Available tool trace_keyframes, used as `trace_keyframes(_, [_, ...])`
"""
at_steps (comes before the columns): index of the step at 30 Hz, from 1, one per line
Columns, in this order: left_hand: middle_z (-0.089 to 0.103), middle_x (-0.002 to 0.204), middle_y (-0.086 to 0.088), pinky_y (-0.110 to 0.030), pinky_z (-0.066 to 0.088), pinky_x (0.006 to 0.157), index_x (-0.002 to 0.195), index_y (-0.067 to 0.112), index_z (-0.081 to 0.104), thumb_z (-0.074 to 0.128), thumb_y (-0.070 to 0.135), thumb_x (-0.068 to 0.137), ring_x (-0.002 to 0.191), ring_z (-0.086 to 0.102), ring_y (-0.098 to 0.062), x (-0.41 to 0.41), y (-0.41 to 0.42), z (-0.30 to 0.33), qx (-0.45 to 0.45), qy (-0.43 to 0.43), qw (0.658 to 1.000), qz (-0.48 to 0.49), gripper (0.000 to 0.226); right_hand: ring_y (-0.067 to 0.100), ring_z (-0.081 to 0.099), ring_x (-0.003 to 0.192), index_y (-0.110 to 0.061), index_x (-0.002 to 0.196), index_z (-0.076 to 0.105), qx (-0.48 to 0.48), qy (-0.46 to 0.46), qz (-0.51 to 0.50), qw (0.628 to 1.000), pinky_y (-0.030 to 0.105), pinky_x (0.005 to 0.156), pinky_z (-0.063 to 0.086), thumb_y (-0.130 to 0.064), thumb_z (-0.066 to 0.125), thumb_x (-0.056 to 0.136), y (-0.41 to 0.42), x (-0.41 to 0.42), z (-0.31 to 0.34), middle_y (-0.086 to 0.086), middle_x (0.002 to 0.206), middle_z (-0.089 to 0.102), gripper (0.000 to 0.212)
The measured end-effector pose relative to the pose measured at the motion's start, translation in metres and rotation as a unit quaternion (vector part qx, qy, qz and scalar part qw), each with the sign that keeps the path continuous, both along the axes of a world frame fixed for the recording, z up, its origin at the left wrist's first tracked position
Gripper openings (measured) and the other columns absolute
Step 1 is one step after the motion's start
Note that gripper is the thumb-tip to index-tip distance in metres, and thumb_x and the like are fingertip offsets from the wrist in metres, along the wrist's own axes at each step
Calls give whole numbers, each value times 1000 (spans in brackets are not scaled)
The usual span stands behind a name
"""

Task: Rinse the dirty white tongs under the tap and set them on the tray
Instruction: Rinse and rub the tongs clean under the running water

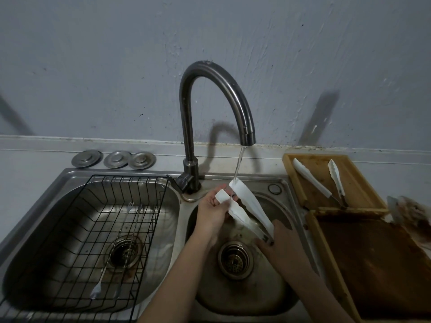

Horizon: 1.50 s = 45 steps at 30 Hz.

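Observation:
White tongs (249, 206) are held over the right sink basin (240, 297), their two arms spread apart. Water runs from the curved dark tap (235, 99) onto the tip of the upper arm. My left hand (213, 212) grips the tip of the lower arm. My right hand (281, 241) holds the hinge end, low and to the right. On the counter to the right a wooden tray (354, 173) holds another pair of white tongs (310, 178), whose arms lie spread.
The left basin holds a black wire rack (77, 264) with long metal utensils (109, 259) on it. Three metal sink plugs (114, 159) lie behind it. A second, stained wooden tray (370, 264) sits nearer me on the right, with a blurred dirty object (408, 213) beside it.

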<state>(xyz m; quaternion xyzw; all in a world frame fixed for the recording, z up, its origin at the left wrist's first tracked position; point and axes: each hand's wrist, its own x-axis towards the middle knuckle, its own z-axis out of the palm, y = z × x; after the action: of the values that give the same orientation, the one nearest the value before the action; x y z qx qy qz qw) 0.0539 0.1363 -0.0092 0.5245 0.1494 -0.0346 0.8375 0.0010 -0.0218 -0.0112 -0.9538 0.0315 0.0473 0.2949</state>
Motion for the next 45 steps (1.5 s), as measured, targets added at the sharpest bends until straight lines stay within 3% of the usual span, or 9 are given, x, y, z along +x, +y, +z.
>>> trace_keyframes(7, [68, 82, -2, -26, 56, 63, 92, 23, 61, 59, -24, 69, 77, 65, -16, -6, -5, 4, 106, -41, 993, -12, 52, 12, 57, 70, -20, 93, 44, -8, -10, 24, 1000, 27, 61, 47, -39, 60, 85, 7, -1, 5, -8, 77, 54, 26])
trace_keyframes(14, [62, 88, -12, -30, 54, 77, 97, 3, 57, 46, 2, 92, 82, 61, -21, -1, 16, 8, -220, 16, 975, -1, 13, 23, 63, 88, -17, 100, 41, -91, 40, 65, 993, 34, 68, 47, -32, 54, 89, 24, 16, 14, 3, 100, 61, 23])
trace_keyframes(22, [64, 97, -16, -30, 61, 64, 104, 1, 57, 44, 1, 96, 87, 64, -22, 7, 22, -2, -187, 7, 980, 64, 16, 19, 52, 73, -16, 104, 39, -182, 24, 82, 980, 25, 51, 32, -26, 50, 92, 41, 26, 17, 6, 105, 61, 19])
trace_keyframes(27, [64, 91, -11, -45, 56, 79, 118, 5, 52, 43, 1, 96, 76, 65, -19, 14, 22, 2, -132, 11, 986, 99, 24, 24, 55, 98, -21, 113, 51, -222, -109, 71, 966, 34, 77, 46, -49, 54, 83, 25, 24, 1, 4, 106, 56, 42])
trace_keyframes(29, [61, 95, -9, -53, 48, 90, 122, 11, 49, 40, -1, 97, 83, 62, -22, 23, 26, 0, -156, 39, 977, 138, 30, 19, 59, 88, -23, 102, 58, -117, -106, 42, 987, 35, 76, 51, -64, 46, 80, 14, 26, 2, -2, 94, 61, 48])
trace_keyframes(32, [55, 89, -11, -47, 52, 72, 119, 15, 46, 35, -2, 97, 79, 57, -24, 31, 29, -18, -202, 109, 962, 149, 29, 15, 62, 69, -14, 80, 62, 87, -58, 14, 994, 18, 66, 49, -49, 45, 90, 8, 31, 18, 1, 74, 65, 40])
trace_keyframes(36, [52, 84, -20, -35, 52, 34, 90, -7, 50, 27, 12, 102, 72, 53, -26, 21, 4, -38, -316, 249, 911, 90, 32, -10, 48, 64, -18, 84, 61, 106, -253, 33, 961, 6, 59, 40, -22, 63, 87, 30, 37, 49, -13, 70, 54, 6])
trace_keyframes(42, [69, 92, -15, -36, 59, 68, 100, -3, 63, 38, 6, 98, 87, 65, -21, 3, -19, -32, -431, 279, 855, 77, 26, 3, 35, 51, -13, 71, 57, 26, -354, 175, 918, 6, 55, 28, -21, 61, 87, 81, 68, 58, -8, 55, 44, 18])
trace_keyframes(45, [59, 85, -24, -41, 55, 47, 86, -10, 57, 35, 7, 99, 75, 59, -32, 2, -18, -23, -441, 285, 844, 109, 31, 2, 39, 39, -8, 60, 52, 217, -283, 127, 926, 9, 49, 34, -18, 52, 94, 84, 82, 67, -7, 47, 43, 35])
